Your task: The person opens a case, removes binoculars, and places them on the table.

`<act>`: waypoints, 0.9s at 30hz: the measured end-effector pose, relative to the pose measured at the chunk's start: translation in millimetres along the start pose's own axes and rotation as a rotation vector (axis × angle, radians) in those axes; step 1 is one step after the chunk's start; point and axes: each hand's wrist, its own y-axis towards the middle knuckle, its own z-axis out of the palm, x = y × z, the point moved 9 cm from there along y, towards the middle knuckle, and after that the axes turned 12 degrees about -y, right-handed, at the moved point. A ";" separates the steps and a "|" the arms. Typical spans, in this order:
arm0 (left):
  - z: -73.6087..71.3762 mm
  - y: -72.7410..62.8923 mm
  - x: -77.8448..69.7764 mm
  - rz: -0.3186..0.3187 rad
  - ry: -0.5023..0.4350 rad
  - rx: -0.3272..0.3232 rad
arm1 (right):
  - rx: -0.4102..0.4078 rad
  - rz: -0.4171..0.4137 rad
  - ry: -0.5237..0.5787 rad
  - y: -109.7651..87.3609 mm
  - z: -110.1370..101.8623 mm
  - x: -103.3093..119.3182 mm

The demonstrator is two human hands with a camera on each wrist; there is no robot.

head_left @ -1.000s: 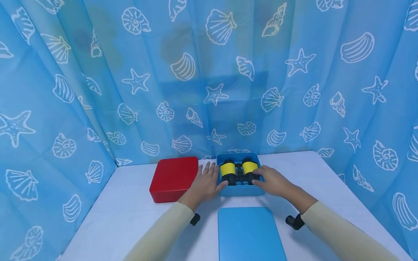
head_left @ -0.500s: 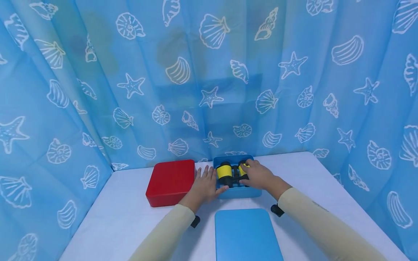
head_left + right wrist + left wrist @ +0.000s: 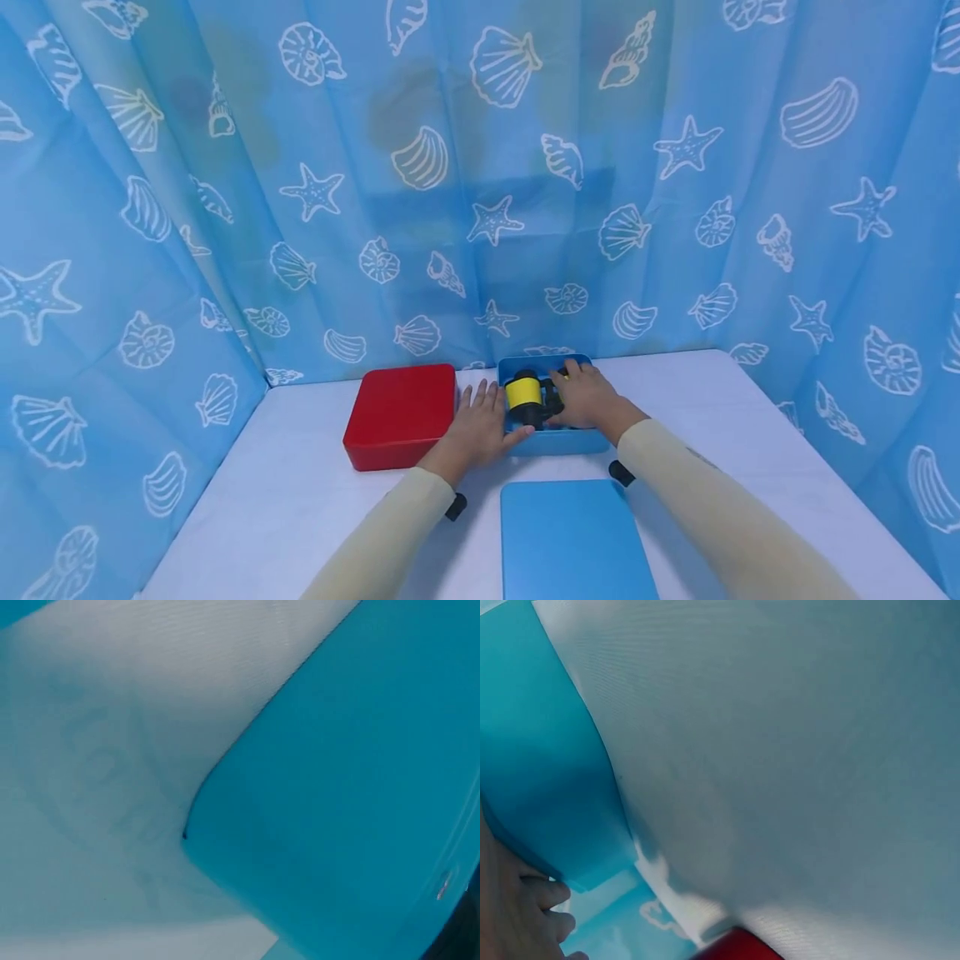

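Observation:
A pair of black binoculars [image 3: 524,394] with yellow bands lies inside an open blue box [image 3: 558,442]. My right hand [image 3: 587,398] grips its right barrel from above, fingers and thumb curled down over it, so most of that barrel is hidden. Straight fingers of my left hand [image 3: 480,425] lie along the box's left side, with the thumb stretched over the front rim. In the left wrist view, the fingers [image 3: 551,922] touch the blue wall. The right wrist view has the box's outer wall [image 3: 337,780] close up; the hand is out of sight there.
A closed red box [image 3: 401,408] stands just left of my left hand. In front of the blue box, a flat blue lid [image 3: 576,542] lies on the white tabletop [image 3: 247,500]. A blue seashell-print curtain [image 3: 480,208] hangs behind and along both sides.
My right hand has moved left from the box's right edge and now covers the right barrel of the binoculars. The left hand stays beside the box.

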 end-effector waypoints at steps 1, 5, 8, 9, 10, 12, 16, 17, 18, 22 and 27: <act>0.2 0.1 -0.3 0.000 -0.004 0.002 | 0.006 -0.002 -0.007 1.8 1.1 0.4; 1.4 0.4 0.3 -0.011 -0.020 0.016 | 0.028 -0.006 0.009 7.6 5.6 1.8; 1.0 1.1 0.6 -0.013 -0.029 0.015 | 0.032 -0.005 0.017 11.0 8.7 2.1; 0.8 1.5 0.7 -0.014 -0.032 0.014 | 0.034 -0.004 0.014 12.0 9.6 1.9; 0.6 1.7 0.7 -0.014 -0.035 0.015 | 0.037 -0.004 0.012 12.7 10.6 1.8; 0.5 1.8 1.1 -0.017 -0.036 0.018 | 0.044 -0.007 0.012 13.5 12.0 1.8; 2.5 2.4 1.2 -0.024 -0.040 0.026 | 0.067 -0.012 0.010 14.5 14.9 0.4; 3.0 2.7 1.2 -0.025 -0.040 0.026 | 0.073 -0.014 0.005 14.7 15.3 0.2; 3.0 2.8 1.0 -0.024 -0.042 0.023 | 0.078 -0.016 0.002 15.0 15.7 0.1; 3.0 3.0 0.9 -0.026 -0.046 0.020 | 0.101 -0.013 0.018 15.8 17.6 -0.5; 2.6 3.1 2.1 -0.025 -0.039 0.020 | 0.112 -0.007 0.047 16.4 17.6 0.2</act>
